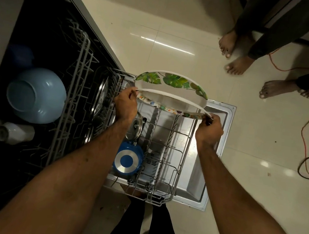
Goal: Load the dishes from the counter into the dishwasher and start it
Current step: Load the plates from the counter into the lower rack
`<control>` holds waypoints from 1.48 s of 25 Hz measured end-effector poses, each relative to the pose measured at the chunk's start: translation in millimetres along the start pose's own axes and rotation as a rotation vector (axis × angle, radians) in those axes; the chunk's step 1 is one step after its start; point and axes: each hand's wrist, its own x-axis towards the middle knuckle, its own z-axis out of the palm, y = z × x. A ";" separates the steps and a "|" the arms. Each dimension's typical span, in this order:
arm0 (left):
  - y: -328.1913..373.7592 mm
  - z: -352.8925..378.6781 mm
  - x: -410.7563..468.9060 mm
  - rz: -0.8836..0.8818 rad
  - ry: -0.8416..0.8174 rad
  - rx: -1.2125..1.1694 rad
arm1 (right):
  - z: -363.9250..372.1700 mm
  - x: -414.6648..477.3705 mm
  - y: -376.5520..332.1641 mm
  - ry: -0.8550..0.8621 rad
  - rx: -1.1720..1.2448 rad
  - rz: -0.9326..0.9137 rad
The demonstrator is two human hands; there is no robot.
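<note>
Cream tiled floor (178, 24), orange cable (304, 132) – black cable (307, 177), 3 bare feet of bystanders (235, 65)

floor (177, 33): glossy cream tiles, light streak | orange cable (305, 132) at right | dim room

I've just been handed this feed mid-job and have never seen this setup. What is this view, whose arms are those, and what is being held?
There is no machine here: a head-worn camera looks down on a person's bare arms. The left hand and right hand each pinch an edge of what looks like two leaf-patterned plates above the pulled-out lower rack of an open dishwasher. That rack already holds a blue pan and a glass lid. The upper rack, left, carries a blue bowl. Bystanders' bare feet stand nearby.
</note>
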 end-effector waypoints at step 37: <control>80.2 -183.9 -172.5 0.490 -0.459 0.916 | -105.6 -181.5 -137.2 -0.533 -0.541 -1.085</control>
